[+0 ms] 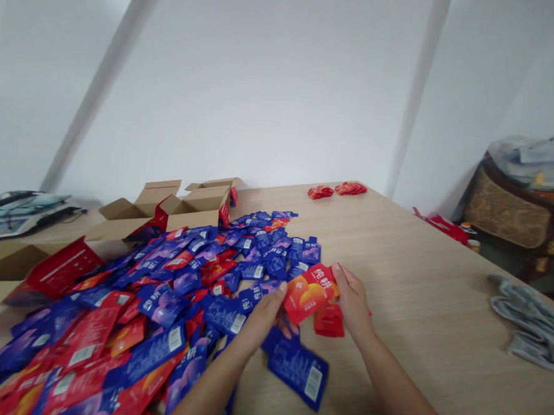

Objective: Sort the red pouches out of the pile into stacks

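Note:
Between my hands is a red snack pouch (310,292) with orange fruit and white lettering, tilted above the table. My left hand (267,313) pinches its left edge, and my right hand (352,296) grips its upper right corner. Behind and below it shows a second red pouch (330,323); whether my right hand also touches that one I cannot tell. A blue pouch (299,373) with a barcode lies just below my left hand. To the left spreads a large heap of mixed blue and red pouches (158,303), partly covered by my left forearm.
Open cardboard boxes (192,216) stand behind the heap on the wooden table (422,291). Two small piles of red pouches (351,188) lie at the far edge. Grey cloth (535,323) rests at the right edge, near a carved chair (507,203) with bags on it.

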The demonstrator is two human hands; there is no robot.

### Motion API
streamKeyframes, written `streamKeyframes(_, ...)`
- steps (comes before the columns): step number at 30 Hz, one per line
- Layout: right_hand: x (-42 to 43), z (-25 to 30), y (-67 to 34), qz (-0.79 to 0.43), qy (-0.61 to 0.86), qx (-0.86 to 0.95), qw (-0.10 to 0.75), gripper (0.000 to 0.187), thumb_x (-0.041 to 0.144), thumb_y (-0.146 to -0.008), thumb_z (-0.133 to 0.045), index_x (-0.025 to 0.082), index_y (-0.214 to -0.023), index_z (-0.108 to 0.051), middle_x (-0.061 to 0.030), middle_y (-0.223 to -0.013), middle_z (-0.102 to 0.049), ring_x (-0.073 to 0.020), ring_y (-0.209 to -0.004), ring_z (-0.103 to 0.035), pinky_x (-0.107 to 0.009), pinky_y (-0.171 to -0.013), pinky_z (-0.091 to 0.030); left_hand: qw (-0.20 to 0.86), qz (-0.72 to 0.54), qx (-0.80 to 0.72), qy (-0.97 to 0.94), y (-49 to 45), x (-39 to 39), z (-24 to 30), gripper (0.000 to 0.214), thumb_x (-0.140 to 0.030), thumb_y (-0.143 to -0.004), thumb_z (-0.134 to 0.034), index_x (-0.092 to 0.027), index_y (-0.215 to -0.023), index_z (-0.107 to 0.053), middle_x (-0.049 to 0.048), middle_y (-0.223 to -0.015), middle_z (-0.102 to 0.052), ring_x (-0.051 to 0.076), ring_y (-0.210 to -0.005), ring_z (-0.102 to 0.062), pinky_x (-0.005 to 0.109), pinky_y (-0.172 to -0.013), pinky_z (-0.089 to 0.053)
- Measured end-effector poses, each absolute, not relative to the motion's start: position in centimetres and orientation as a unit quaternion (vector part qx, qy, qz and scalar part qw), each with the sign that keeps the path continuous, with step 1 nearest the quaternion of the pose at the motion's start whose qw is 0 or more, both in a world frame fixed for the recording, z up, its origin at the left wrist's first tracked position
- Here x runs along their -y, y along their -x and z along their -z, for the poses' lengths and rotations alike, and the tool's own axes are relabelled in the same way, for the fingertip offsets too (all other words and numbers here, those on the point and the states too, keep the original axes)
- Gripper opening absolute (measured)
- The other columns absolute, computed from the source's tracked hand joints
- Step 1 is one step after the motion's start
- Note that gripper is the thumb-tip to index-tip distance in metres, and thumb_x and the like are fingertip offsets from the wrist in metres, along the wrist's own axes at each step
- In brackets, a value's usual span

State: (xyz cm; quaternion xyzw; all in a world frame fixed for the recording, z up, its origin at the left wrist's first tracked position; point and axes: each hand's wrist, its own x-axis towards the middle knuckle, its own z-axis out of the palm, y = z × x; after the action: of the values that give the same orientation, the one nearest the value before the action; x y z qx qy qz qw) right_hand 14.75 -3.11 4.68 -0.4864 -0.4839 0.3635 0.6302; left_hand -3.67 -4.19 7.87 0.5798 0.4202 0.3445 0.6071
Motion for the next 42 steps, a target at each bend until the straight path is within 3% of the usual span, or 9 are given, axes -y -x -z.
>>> streamKeyframes(3,3.4,-5.2,-14.2,-0.395,0.488,0.517,0.583,0.043,0.058,-0.080,-0.051,0.021,-0.059,-0.053,0.0041,-0.044,-0.049,-0.0113,-0.039,-0.042,-0.023,-0.039,-0.032,0.539,-0.378,-0.412,-0.630,3.5,2.4,-8.9,0.040,-0.055,-0.075,-0.060,-0.016,-0.086,-0.065,0.0046,-0.079,-0.068,0.015,-0.070,-0.060,0.024,-0.061,-0.046)
streamKeyframes(6,3.5,-5.4,-13.8,-0.440,0.472,0.513,0.566,0.043,0.058,-0.079,-0.053,0.021,-0.057,-0.053,0.0054,-0.041,-0.046,-0.0106,-0.036,-0.039,-0.023,-0.037,-0.030,0.567,-0.339,-0.377,-0.649,2.5,1.5,-9.3,0.029,-0.041,-0.068,-0.071,-0.015,-0.076,-0.060,0.0008,-0.071,-0.063,0.012,-0.062,-0.055,0.022,-0.059,-0.042)
streamKeyframes(10,3.1,-5.5,-13.8,-0.450,0.439,0.506,0.590,0.037,0.056,-0.080,-0.053,0.021,-0.073,-0.062,0.0015,-0.064,-0.062,-0.0145,-0.057,-0.054,-0.025,-0.054,-0.043,0.537,-0.419,-0.411,-0.606,1.2,1.4,-8.9,0.026,-0.036,-0.071,-0.067,-0.016,-0.068,-0.052,-0.0043,-0.061,-0.054,0.008,-0.054,-0.046,0.020,-0.055,-0.038)
streamKeyframes(14,2.9,-5.5,-13.8,-0.413,0.440,0.554,0.573,0.034,0.053,-0.079,-0.056,0.021,-0.070,-0.062,0.0016,-0.067,-0.062,-0.0152,-0.064,-0.055,-0.026,-0.062,-0.044,0.487,-0.452,-0.418,-0.620,0.5,1.7,-8.1,0.023,-0.036,-0.074,-0.063,-0.016,-0.069,-0.054,-0.0032,-0.065,-0.055,0.010,-0.060,-0.048,0.021,-0.059,-0.039)
streamKeyframes(19,3.1,-5.2,-13.3,-0.419,0.469,0.517,0.581,0.040,0.054,-0.081,-0.052,0.019,-0.063,-0.057,0.0021,-0.057,-0.056,-0.0138,-0.056,-0.049,-0.025,-0.055,-0.040,0.524,-0.443,-0.407,-0.603,0.2,2.3,-7.1,0.032,-0.046,-0.080,-0.055,-0.015,-0.076,-0.060,0.0002,-0.070,-0.061,0.013,-0.065,-0.052,0.024,-0.062,-0.042)
streamKeyframes(25,2.7,-4.9,-13.3,-0.456,0.428,0.469,0.623,0.038,0.056,-0.077,-0.056,0.020,-0.065,-0.057,0.0017,-0.065,-0.062,-0.0148,-0.061,-0.054,-0.025,-0.058,-0.044,0.486,-0.454,-0.462,-0.587,-0.3,3.0,-6.3,0.047,-0.057,-0.078,-0.053,-0.015,-0.058,-0.049,-0.0039,-0.052,-0.047,0.008,-0.048,-0.040,0.020,-0.046,-0.030)
streamKeyframes(31,1.9,-5.0,-17.4,-0.499,0.431,0.342,0.670,0.033,0.053,-0.072,-0.063,0.021,-0.071,-0.060,0.0032,-0.056,-0.062,-0.0138,-0.046,-0.053,-0.026,-0.048,-0.044,0.539,-0.358,-0.418,-0.637,-1.1,3.9,-6.3,0.045,-0.055,-0.080,-0.049,-0.016,-0.057,-0.050,-0.0041,-0.047,-0.049,0.007,-0.041,-0.041,0.019,-0.042,-0.031)
streamKeyframes(35,0.7,-4.1,-21.8,-0.435,0.448,0.271,0.732,0.030,0.048,-0.066,-0.067,0.021,-0.069,-0.055,0.0048,-0.057,-0.061,-0.0115,-0.048,-0.053,-0.023,-0.049,-0.044,0.560,-0.364,-0.418,-0.616,-0.5,2.8,-6.2,0.043,-0.052,-0.080,-0.047,-0.016,-0.058,-0.052,-0.0019,-0.046,-0.053,0.007,-0.038,-0.044,0.019,-0.041,-0.033)
streamKeyframes(42,-0.3,-1.2,-23.8,-0.330,0.604,0.379,0.618,0.027,0.045,-0.070,-0.056,0.021,-0.058,-0.054,0.0029,-0.049,-0.054,-0.0144,-0.048,-0.047,-0.027,-0.048,-0.035,0.519,-0.345,-0.480,-0.617,2.8,-0.6,-4.8,0.045,-0.056,-0.078,-0.046,-0.017,-0.056,-0.051,-0.0022,-0.042,-0.052,0.008,-0.035,-0.043,0.020,-0.039,-0.033)
